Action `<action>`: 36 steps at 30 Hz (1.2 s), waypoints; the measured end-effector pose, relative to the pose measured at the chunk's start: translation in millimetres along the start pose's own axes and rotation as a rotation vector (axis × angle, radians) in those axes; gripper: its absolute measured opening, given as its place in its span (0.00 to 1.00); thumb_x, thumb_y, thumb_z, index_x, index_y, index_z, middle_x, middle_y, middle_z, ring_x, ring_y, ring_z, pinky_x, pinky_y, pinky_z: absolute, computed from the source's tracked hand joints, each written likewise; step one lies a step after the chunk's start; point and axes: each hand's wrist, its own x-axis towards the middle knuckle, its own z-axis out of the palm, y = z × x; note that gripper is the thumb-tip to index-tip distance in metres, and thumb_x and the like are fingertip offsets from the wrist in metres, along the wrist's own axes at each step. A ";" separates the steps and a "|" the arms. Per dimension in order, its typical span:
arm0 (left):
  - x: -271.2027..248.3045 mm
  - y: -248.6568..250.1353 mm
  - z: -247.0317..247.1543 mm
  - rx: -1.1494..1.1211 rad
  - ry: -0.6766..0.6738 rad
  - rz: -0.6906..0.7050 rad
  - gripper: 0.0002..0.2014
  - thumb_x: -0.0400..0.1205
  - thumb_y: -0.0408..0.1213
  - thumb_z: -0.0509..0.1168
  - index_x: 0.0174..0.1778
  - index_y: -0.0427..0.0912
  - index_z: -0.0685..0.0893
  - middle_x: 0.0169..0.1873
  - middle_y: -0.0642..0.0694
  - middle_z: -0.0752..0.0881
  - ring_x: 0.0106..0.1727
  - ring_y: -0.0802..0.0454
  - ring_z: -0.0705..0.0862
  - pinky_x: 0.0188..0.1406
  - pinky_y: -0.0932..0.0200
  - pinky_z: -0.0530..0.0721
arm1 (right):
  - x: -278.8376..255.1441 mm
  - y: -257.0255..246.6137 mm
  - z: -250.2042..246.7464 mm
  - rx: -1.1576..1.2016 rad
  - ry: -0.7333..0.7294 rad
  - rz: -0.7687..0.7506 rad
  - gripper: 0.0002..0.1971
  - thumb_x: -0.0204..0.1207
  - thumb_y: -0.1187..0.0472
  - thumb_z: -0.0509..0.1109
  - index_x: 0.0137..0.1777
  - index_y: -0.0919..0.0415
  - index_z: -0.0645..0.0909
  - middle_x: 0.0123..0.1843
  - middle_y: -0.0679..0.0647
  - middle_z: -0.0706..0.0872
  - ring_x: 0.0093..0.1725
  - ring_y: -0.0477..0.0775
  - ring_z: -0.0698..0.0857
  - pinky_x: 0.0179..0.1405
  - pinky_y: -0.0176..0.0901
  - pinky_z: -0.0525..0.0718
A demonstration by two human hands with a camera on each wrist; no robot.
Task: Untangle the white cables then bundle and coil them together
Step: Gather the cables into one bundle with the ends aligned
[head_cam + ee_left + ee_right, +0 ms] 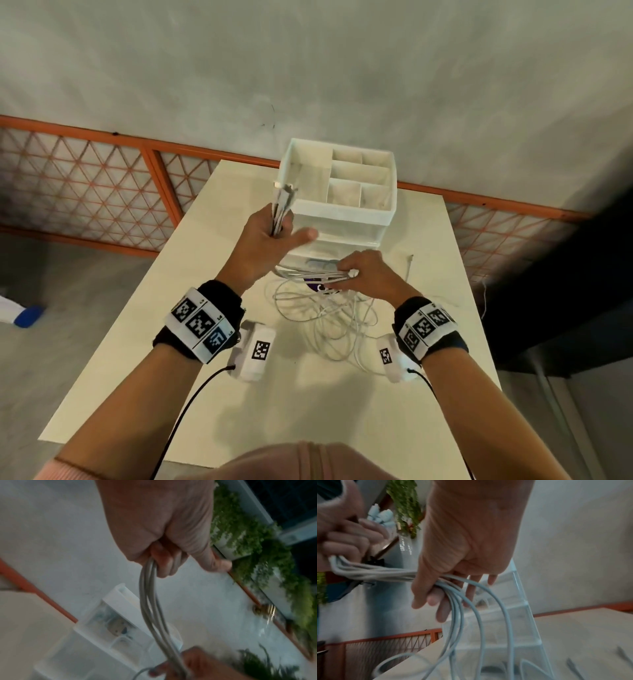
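Head view has me standing over a pale cream rectangular table (pixel 178 308), and both my hands are up above it working on the thin white charging cables (pixel 329 318). My left hand (pixel 270 240) is raised a bit higher and fisted round a gathered bunch of them, with the plug ends (pixel 283 192) poking up out of the top of my fist, right in front of the white plastic desk organiser with open compartments on top and clear drawers below (pixel 342 192). From the left wrist cam you can see my fingers (pixel 164 562) curled tight round several strands that run down and across to the other hand. My right hand (pixel 370 274) sits lower and to the right, close to the organiser's drawers, with thumb and fingers closed around the same bunch; the right wrist cam shows the strands passing under my thumb (pixel 426 588) and fanning out below my fingers. The rest of the cables hang down from there in loose, messy loops that pile on the table between my wrists. One loose cable end (pixel 409 263) lies on the table off to the right, apart from the pile.
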 end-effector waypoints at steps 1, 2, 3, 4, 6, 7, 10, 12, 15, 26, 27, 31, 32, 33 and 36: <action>0.4 -3.3 -1.7 0.119 -0.001 0.003 0.23 0.66 0.38 0.80 0.28 0.46 0.67 0.18 0.58 0.64 0.20 0.62 0.60 0.21 0.70 0.62 | 0.8 -0.4 -2.7 -0.077 0.044 -0.016 0.18 0.67 0.47 0.78 0.43 0.64 0.89 0.46 0.60 0.90 0.54 0.55 0.81 0.56 0.47 0.60; -0.1 -5.7 -2.5 0.227 -0.027 -0.009 0.21 0.63 0.38 0.82 0.29 0.46 0.71 0.18 0.58 0.64 0.21 0.61 0.61 0.22 0.69 0.61 | 1.1 -1.4 -5.8 -0.158 0.094 -0.027 0.18 0.66 0.45 0.78 0.44 0.61 0.89 0.49 0.55 0.89 0.59 0.53 0.78 0.55 0.48 0.58; -1.0 -8.1 -2.8 0.303 -0.076 -0.035 0.19 0.61 0.39 0.83 0.31 0.46 0.76 0.17 0.57 0.65 0.20 0.60 0.61 0.21 0.67 0.61 | 1.0 -3.0 -9.0 -0.220 0.149 -0.050 0.17 0.65 0.44 0.78 0.45 0.58 0.90 0.51 0.49 0.89 0.64 0.52 0.75 0.54 0.48 0.56; -2.2 -9.4 -2.6 0.358 -0.132 -0.068 0.18 0.60 0.40 0.84 0.36 0.47 0.81 0.15 0.56 0.66 0.19 0.60 0.62 0.21 0.67 0.61 | 0.4 -5.9 -12.4 -0.255 0.200 -0.088 0.17 0.64 0.43 0.78 0.45 0.55 0.90 0.52 0.44 0.88 0.67 0.51 0.72 0.54 0.47 0.54; -3.3 -11.6 0.2 0.467 -0.222 -0.116 0.20 0.60 0.41 0.84 0.45 0.46 0.86 0.14 0.56 0.69 0.17 0.60 0.65 0.19 0.69 0.61 | -1.7 -13.8 -18.9 -0.299 0.261 -0.175 0.15 0.62 0.44 0.79 0.42 0.52 0.90 0.54 0.39 0.88 0.72 0.49 0.69 0.59 0.45 0.50; -2.8 -12.7 2.4 0.527 -0.262 -0.127 0.20 0.60 0.42 0.84 0.46 0.45 0.87 0.15 0.55 0.70 0.17 0.60 0.67 0.19 0.70 0.62 | -2.7 -18.3 -22.1 -0.318 0.253 -0.197 0.13 0.62 0.46 0.80 0.41 0.53 0.90 0.56 0.41 0.88 0.74 0.48 0.71 0.63 0.44 0.49; -1.0 -13.0 5.1 0.641 -0.341 -0.139 0.10 0.68 0.41 0.80 0.37 0.44 0.86 0.11 0.56 0.73 0.16 0.64 0.71 0.19 0.72 0.67 | -4.7 -31.4 -30.8 -0.247 0.174 -0.186 0.08 0.64 0.51 0.78 0.35 0.56 0.89 0.45 0.51 0.92 0.59 0.48 0.83 0.69 0.36 0.54; -1.5 -12.4 5.1 0.636 -0.356 -0.105 0.07 0.74 0.38 0.75 0.34 0.45 0.84 0.12 0.59 0.75 0.17 0.67 0.74 0.20 0.73 0.68 | -8.0 -36.8 -33.9 -0.076 0.165 -0.131 0.09 0.65 0.56 0.78 0.29 0.58 0.85 0.28 0.53 0.87 0.39 0.50 0.83 0.52 0.40 0.75; 0.0 -11.8 1.5 0.602 -0.220 0.008 0.14 0.76 0.39 0.73 0.26 0.51 0.78 0.18 0.57 0.75 0.19 0.66 0.74 0.22 0.71 0.68 | -9.5 -36.6 -37.8 0.203 0.115 -0.061 0.14 0.68 0.56 0.79 0.27 0.59 0.79 0.26 0.58 0.79 0.23 0.48 0.76 0.28 0.40 0.75; 5.4 -6.9 -13.8 0.426 0.260 0.174 0.22 0.77 0.39 0.72 0.21 0.53 0.69 0.14 0.53 0.69 0.19 0.59 0.68 0.22 0.70 0.64 | -11.6 -15.4 -38.7 0.512 -0.110 -0.013 0.09 0.78 0.57 0.71 0.42 0.63 0.83 0.40 0.57 0.90 0.45 0.48 0.89 0.54 0.36 0.82; 5.4 -8.1 -15.7 0.413 0.282 0.172 0.22 0.78 0.39 0.72 0.21 0.52 0.69 0.13 0.53 0.71 0.19 0.59 0.68 0.21 0.70 0.64 | -11.8 -12.3 -37.7 0.507 -0.137 -0.008 0.09 0.77 0.57 0.72 0.44 0.63 0.84 0.42 0.58 0.91 0.48 0.49 0.89 0.58 0.37 0.82; 5.1 -15.2 -24.3 0.339 0.347 0.109 0.19 0.77 0.43 0.71 0.26 0.36 0.76 0.12 0.52 0.70 0.17 0.59 0.66 0.23 0.62 0.67 | -9.0 -5.6 -35.5 0.455 -0.078 0.031 0.11 0.75 0.53 0.74 0.46 0.62 0.84 0.37 0.56 0.84 0.39 0.48 0.84 0.44 0.34 0.81; 5.2 -17.6 -26.3 0.338 0.364 0.101 0.19 0.77 0.44 0.71 0.30 0.30 0.79 0.14 0.53 0.71 0.19 0.59 0.67 0.25 0.61 0.68 | -8.1 -4.9 -35.7 0.398 -0.023 0.041 0.15 0.76 0.50 0.72 0.49 0.64 0.84 0.36 0.54 0.80 0.35 0.46 0.79 0.40 0.34 0.77; 4.6 -19.1 -28.0 0.352 0.376 0.095 0.20 0.77 0.43 0.71 0.32 0.27 0.80 0.16 0.52 0.73 0.21 0.54 0.68 0.27 0.59 0.68 | -7.9 -6.1 -36.7 0.334 0.030 0.047 0.17 0.77 0.47 0.70 0.51 0.63 0.83 0.35 0.52 0.77 0.33 0.44 0.76 0.38 0.33 0.74; 3.0 -24.9 -31.1 0.435 0.368 0.009 0.18 0.78 0.40 0.71 0.28 0.32 0.77 0.19 0.45 0.72 0.25 0.48 0.68 0.26 0.57 0.68 | -10.4 -12.2 -44.2 0.269 0.112 0.030 0.17 0.81 0.47 0.64 0.51 0.63 0.79 0.39 0.52 0.81 0.37 0.42 0.78 0.43 0.36 0.73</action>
